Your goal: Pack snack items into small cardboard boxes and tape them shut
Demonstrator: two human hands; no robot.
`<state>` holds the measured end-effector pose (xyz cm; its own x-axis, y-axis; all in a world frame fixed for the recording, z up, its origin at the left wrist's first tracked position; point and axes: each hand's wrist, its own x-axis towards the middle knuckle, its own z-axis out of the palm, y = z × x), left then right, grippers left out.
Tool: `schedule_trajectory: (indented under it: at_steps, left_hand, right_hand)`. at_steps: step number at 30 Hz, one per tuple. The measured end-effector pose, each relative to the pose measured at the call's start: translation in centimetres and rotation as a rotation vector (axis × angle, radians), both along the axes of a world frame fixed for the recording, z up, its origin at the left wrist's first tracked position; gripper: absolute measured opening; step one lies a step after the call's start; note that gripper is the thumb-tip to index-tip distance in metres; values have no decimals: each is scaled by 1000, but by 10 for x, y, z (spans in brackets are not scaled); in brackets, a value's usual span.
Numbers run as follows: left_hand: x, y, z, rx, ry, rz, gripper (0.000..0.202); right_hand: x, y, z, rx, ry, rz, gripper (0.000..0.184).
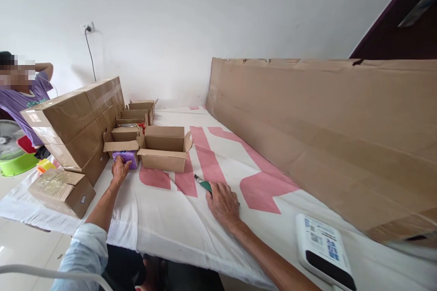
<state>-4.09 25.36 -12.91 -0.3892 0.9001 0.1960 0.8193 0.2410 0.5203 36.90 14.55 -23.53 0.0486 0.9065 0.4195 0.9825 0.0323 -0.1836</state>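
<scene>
My left hand (120,168) grips a small purple packet (125,158) in front of an open cardboard box (121,145); what is inside that box is mostly hidden. My right hand (223,202) rests on the cloth with its fingers closed round a green utility knife (206,185). The knife's blade points up and left. Between the hands, farther back, stands a wider open carton (164,160) with its flaps up.
Stacked sealed cartons (78,122) line the left side, with a single closed box (63,191) nearer me. A big cardboard sheet (317,136) stands on the right behind a white scale (322,245). Another person (25,95) is at far left, near a fan (10,141).
</scene>
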Motion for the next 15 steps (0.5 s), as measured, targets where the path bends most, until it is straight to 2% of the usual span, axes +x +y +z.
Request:
schedule_trajectory:
  at_steps: [5, 15]
  left_hand:
    - [7, 18, 2, -37, 25, 24, 27]
    - [12, 53, 11, -72, 58, 28, 30]
  right_hand:
    - [2, 1, -4, 61, -6, 18, 24]
    - [2, 2, -6, 84, -21, 9, 25]
